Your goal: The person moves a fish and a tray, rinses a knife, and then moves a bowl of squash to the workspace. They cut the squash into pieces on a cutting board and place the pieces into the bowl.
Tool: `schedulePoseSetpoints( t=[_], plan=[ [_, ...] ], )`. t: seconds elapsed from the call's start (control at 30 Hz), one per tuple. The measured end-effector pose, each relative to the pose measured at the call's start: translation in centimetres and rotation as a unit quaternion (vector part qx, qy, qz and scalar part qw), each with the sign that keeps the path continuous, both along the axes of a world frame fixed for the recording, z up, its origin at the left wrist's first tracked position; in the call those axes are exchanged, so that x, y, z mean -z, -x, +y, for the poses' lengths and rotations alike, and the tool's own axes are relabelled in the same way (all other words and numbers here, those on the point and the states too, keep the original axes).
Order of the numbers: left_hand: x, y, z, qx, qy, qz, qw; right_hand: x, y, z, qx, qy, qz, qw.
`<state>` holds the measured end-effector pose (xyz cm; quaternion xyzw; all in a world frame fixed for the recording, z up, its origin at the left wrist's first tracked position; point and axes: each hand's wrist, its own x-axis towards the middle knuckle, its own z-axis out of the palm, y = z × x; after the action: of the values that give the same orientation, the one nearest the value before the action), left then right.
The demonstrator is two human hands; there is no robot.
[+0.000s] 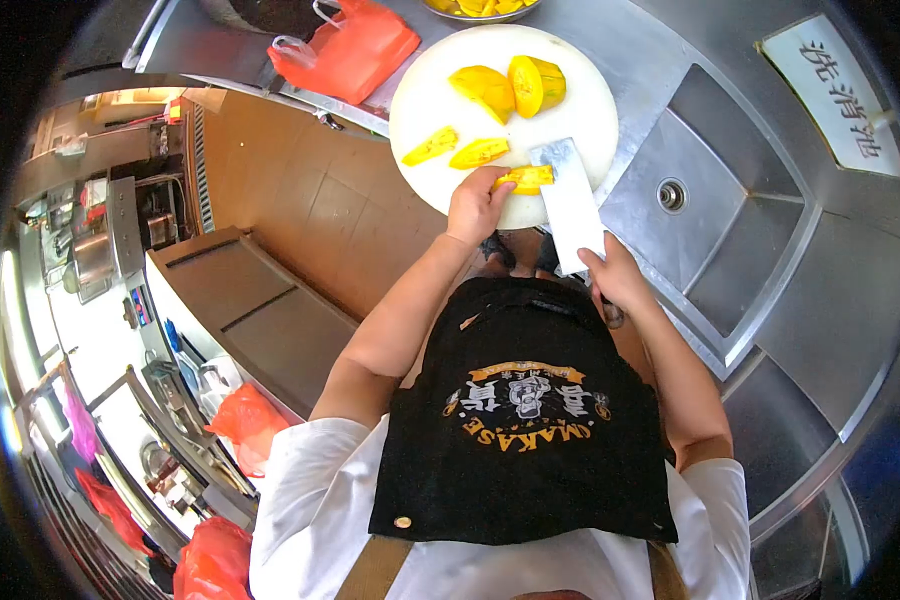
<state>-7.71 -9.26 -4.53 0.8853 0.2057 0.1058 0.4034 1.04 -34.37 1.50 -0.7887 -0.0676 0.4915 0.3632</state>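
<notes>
My left hand (pixel 477 207) grips a yellow wedge of what looks like pumpkin (pixel 527 178) near the front of a round white cutting board (pixel 595 110). In my right hand (pixel 617 272) is a cleaver (pixel 573 208), its broad blade over the board's front right edge and against the wedge's right end. Its handle is mostly hidden in the fingers. Two slim pumpkin wedges (pixel 480 153) lie left of the blade. Farther back sit two bigger pumpkin chunks (pixel 537 85), side by side.
A steel sink (pixel 670 240) with a drain is right of the board. Behind the board stands a metal bowl (pixel 480 14) of yellow pieces. A red plastic bag (pixel 348 50) lies on the counter to the left. A lettered sign (pixel 835 95) hangs beyond the sink.
</notes>
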Motion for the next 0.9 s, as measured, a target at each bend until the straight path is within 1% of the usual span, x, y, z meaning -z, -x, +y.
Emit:
schedulePoseSetpoints(
  t=[0.03, 0.13, 0.17, 0.23, 0.33, 0.4, 0.43, 0.5, 0.63, 0.73, 0.77, 0.87, 0.9],
  plan=[
    [0.4, 0.2, 0.0, 0.027, -0.049, -0.027, 0.998, -0.1, -0.1, 0.3, -0.007, -0.015, 0.005, 1.0],
    [0.7, 0.5, -0.8, 0.061, -0.192, -0.059, 0.978, 1.9, -0.1, 2.6, -0.033, 0.003, -0.025, 0.999],
    [0.6, 0.7, -1.2, 0.054, -0.198, -0.029, 0.978, 0.4, -0.3, 3.5, -0.053, 0.036, -0.016, 0.998],
    [0.6, 1.2, -2.0, 0.041, -0.208, 0.028, 0.977, 3.8, 0.6, 2.2, -0.08, 0.003, -0.089, 0.993],
    [-0.5, 1.7, -2.6, 0.053, -0.214, 0.075, 0.973, 1.2, 1.1, 1.7, -0.099, -0.004, -0.082, 0.992],
    [-0.6, 1.9, -2.8, 0.053, -0.208, 0.102, 0.971, 0.9, 1.3, 1.9, -0.118, 0.028, -0.064, 0.991],
    [-0.6, 1.8, -2.8, 0.053, -0.207, 0.113, 0.97, 1.2, 1.5, 2.3, -0.131, 0.02, -0.098, 0.986],
    [-0.4, 1.9, -3.0, 0.038, -0.207, 0.12, 0.97, 1.9, 2.1, 3.0, -0.155, 0.005, -0.164, 0.974],
    [0.6, 2.1, -3.1, -0.006, -0.209, 0.124, 0.97, 1.3, 2.7, 4.9, -0.212, 0.063, -0.176, 0.959],
    [1.3, 1.2, -2.8, -0.047, -0.241, 0.132, 0.96, 1.2, 2.5, 4.8, -0.224, 0.064, -0.171, 0.957],
    [1.5, 0.6, -2.1, -0.072, -0.243, 0.122, 0.959, 1.3, 2.4, 4.5, -0.228, 0.049, -0.197, 0.952],
    [1.3, -1.0, 1.0, -0.129, -0.262, 0.135, 0.947, -1.8, 1.1, 3.1, -0.256, 0.05, -0.208, 0.943],
    [1.3, -1.3, 1.7, -0.166, -0.303, 0.099, 0.933, -2.4, 0.7, 2.2, -0.239, 0.047, -0.205, 0.948]
  ],
)
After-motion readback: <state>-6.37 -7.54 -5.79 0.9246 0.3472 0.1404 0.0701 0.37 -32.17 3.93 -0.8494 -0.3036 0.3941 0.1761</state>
